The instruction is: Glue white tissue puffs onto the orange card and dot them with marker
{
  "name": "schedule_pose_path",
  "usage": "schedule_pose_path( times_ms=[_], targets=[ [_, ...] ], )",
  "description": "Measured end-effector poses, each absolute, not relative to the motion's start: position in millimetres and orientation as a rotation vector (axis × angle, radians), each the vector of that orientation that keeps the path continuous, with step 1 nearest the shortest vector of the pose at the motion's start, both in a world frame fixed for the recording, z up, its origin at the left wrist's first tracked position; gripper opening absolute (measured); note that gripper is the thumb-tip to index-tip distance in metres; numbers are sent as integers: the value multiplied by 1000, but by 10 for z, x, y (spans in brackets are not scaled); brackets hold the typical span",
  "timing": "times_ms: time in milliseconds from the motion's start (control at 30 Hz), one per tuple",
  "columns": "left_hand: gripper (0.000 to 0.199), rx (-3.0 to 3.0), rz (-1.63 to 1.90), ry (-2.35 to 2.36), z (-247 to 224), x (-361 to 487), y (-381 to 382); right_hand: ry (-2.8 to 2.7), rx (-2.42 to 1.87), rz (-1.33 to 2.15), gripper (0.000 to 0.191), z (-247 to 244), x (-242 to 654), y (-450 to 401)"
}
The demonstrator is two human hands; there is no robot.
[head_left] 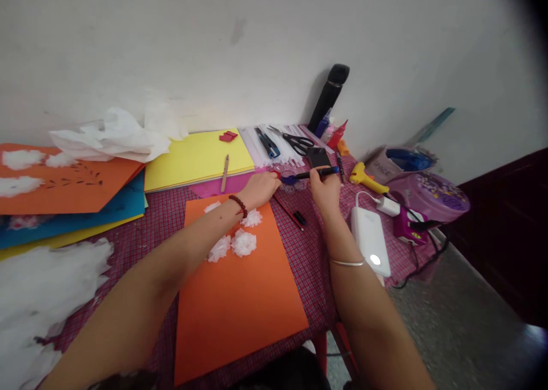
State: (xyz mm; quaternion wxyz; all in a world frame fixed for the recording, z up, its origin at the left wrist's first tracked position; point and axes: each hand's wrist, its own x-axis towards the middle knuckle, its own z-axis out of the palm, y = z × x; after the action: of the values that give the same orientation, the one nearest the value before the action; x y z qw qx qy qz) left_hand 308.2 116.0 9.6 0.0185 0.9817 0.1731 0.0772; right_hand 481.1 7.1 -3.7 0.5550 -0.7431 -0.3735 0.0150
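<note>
My right hand (pixel 325 191) grips a slim black pen-like tool (pixel 315 173) with a blue end, held almost level and pointing left. Its left end reaches a dark blue patch (pixel 290 180) over a clear plastic piece (pixel 295 185). My left hand (pixel 260 189) is close to that patch, fingers closed, with a bit of red at the fingertips; what they hold is unclear. Beneath my left forearm lies an orange sheet (pixel 244 310) bearing several white crumpled-tissue puffs (pixel 244 242). A red-and-black pencil (pixel 287 212) and a small black piece (pixel 299 217) lie between my hands.
Scissors (pixel 295 141), a box cutter (pixel 268 143) and a black bottle (pixel 327 99) stand or lie at the back. On the right are a yellow glue gun (pixel 368 179) and a white power bank (pixel 370 241) with cables. Coloured sheets (pixel 72 190) and white tissue (pixel 55 287) fill the left.
</note>
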Motion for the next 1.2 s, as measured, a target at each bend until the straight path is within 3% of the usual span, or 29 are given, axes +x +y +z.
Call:
schedule_pose_path(
  times_ms=[267, 500, 800, 1033, 1200],
  targets=[
    [29, 3054, 212, 565, 130, 3079, 1125, -556, -1502, 259, 13, -14, 4775, 111],
    [25, 3096, 301, 567, 454, 2909, 987, -250, -1202, 653, 36, 130, 4696, 46],
    [15, 3090, 507, 14, 439, 1820, -261, -209, -977, 1012, 45, 239, 4481, -12],
    [11, 2930, 459, 84, 85, 1142, -716, -233, -994, 971, 28, 263, 4564, -67],
    [13, 2852, 392, 113, -29, 1015, -772, -119, -1052, 858, 36, 195, 4724, -49]
  ],
)
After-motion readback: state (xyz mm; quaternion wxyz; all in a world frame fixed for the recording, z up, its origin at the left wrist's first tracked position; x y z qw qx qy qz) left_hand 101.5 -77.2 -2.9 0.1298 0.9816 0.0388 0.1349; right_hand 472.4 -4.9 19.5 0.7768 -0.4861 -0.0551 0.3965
